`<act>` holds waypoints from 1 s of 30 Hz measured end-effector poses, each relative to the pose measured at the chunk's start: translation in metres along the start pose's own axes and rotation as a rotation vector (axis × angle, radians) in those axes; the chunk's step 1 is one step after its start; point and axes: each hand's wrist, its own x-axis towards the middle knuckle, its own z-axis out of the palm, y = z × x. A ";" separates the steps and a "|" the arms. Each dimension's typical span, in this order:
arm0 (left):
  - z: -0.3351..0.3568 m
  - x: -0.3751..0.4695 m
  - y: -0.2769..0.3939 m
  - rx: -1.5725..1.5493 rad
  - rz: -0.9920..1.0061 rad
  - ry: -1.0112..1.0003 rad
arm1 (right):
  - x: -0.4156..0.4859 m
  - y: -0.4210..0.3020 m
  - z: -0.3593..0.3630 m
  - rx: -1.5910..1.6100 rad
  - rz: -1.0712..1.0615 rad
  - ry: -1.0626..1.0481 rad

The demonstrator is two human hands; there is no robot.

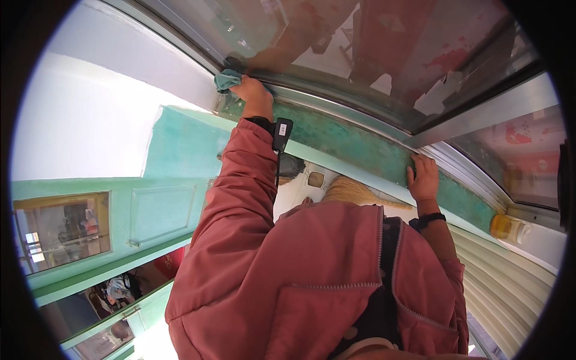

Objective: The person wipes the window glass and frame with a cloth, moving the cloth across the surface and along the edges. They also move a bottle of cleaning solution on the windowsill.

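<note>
My left hand (253, 91) presses a bunched teal cloth (227, 80) into the far left corner of a green-painted windowsill (342, 135). The cloth touches the sill beside the lower metal frame of a sliding window (333, 104); part of it is hidden under my hand. Farther right along the same sill rests my right hand (424, 177), with no object in it. Its fingertips lie on the painted surface near the window track, and the thumb is apart from the fingers. Dark glass (360, 49) above the sill reflects my arm and red jacket.
A yellowish jar (505, 227) stands at the sill's right end. Below the sill are a straw broom (348, 191) and a dark object (291, 165) on the floor. A pleated cream curtain (504, 265) hangs at right, and a green panelled door (162, 211) is at left.
</note>
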 end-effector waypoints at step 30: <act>0.022 -0.384 -0.100 0.204 0.168 -0.413 | -0.004 0.009 0.007 0.003 -0.085 0.039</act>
